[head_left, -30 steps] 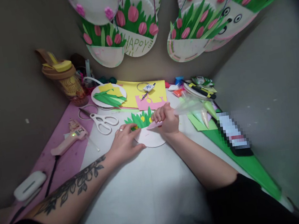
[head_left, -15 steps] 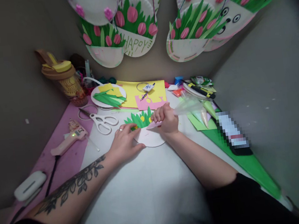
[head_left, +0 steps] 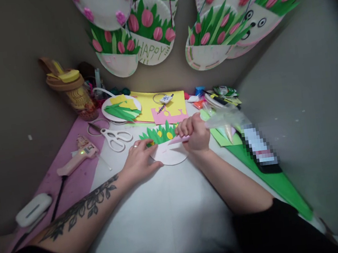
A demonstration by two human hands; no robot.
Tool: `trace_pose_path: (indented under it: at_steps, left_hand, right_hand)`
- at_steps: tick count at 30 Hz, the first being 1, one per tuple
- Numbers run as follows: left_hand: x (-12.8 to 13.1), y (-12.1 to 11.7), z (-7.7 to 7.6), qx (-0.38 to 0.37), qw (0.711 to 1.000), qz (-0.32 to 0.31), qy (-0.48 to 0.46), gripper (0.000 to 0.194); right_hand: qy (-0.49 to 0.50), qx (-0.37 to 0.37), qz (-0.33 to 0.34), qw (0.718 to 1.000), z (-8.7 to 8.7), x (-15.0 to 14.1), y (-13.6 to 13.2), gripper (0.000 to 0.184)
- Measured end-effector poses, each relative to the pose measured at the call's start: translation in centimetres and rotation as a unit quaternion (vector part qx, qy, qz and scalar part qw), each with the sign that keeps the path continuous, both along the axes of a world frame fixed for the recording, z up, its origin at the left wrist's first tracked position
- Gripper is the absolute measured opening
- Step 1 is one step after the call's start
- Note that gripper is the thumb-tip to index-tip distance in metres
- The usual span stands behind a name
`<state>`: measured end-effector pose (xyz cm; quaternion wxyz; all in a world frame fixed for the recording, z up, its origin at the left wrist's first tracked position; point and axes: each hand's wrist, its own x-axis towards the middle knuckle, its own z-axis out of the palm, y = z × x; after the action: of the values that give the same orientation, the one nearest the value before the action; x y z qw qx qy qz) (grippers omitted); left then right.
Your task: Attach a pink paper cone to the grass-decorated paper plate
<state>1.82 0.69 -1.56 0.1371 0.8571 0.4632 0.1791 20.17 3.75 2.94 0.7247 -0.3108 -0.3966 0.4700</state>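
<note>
We see a person's right hand (head_left: pixel 197 134) wrapped in a tight fist around a piping bag (head_left: pixel 179 139), the pink tip pointing leftward over a white disc (head_left: pixel 169 156) that lies on a white table cover (head_left: pixel 156 222); whether the tip touches the surface, we cannot tell. The left hand (head_left: pixel 140 158) rests spread at the disc's left side, thumb well apart from the fingers, a ring (head_left: pixel 135 146) on one of them. On the disc we note a short pink mark (head_left: pixel 164 151), and along its far part a row of green paper grass (head_left: pixel 155 134) dotted with yellow shapes (head_left: pixel 169 135). Just beyond, we find a pink sheet (head_left: pixel 159 117) with cut-outs overlapping a yellow sheet (head_left: pixel 144 100), a small tag (head_left: pixel 166 98) near the overlap. Farther left, a white plate (head_left: pixel 105 112) bears green and yellow paper pieces, white-handled scissors (head_left: pixel 116 142) lie nearer to us, and a glue gun (head_left: pixel 76 160) with a green light sits on a pink mat (head_left: pixel 63 142), a lidded tumbler (head_left: pixel 77 92) behind it. At right we see a phone (head_left: pixel 259 148), its screen pixelated, beside a long green sheet (head_left: pixel 279 189). Above, decorated plates (head_left: pixel 132 61) hang against the wall, one lettered "HAPPY" (head_left: pixel 151 52).
</note>
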Motion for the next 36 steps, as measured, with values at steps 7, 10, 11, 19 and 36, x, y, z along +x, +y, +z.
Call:
trace_pose_path:
  at_steps: [7,10,11,19,36]
  left_hand:
    - [0.0,0.0,0.0,0.001,1.0,-0.002,-0.004,0.051]
    - [0.0,0.0,0.0,0.0,1.0,-0.004,-0.007,0.051]
    - [-0.1,0.0,-0.1,0.0,1.0,-0.004,-0.009,0.051]
    - [0.0,0.0,0.0,-0.003,1.0,-0.002,-0.011,0.051]
    - [-0.1,0.0,-0.2,0.002,1.0,-0.001,-0.011,0.05]
  right_hand:
    - [-0.034,-0.004,0.015,0.999,-2.2,-0.4,-0.5,0.06]
    - [-0.038,-0.004,0.014,0.999,-2.6,-0.5,-0.3,0.061]
    - [-0.042,-0.006,0.015,0.999,-2.6,-0.5,-0.3,0.062]
    - [-0.046,-0.015,0.027,0.998,-2.4,-0.8,-0.4,0.063]
    - [0.005,-0.029,0.035,0.999,-2.1,-0.9,-0.1,0.063]
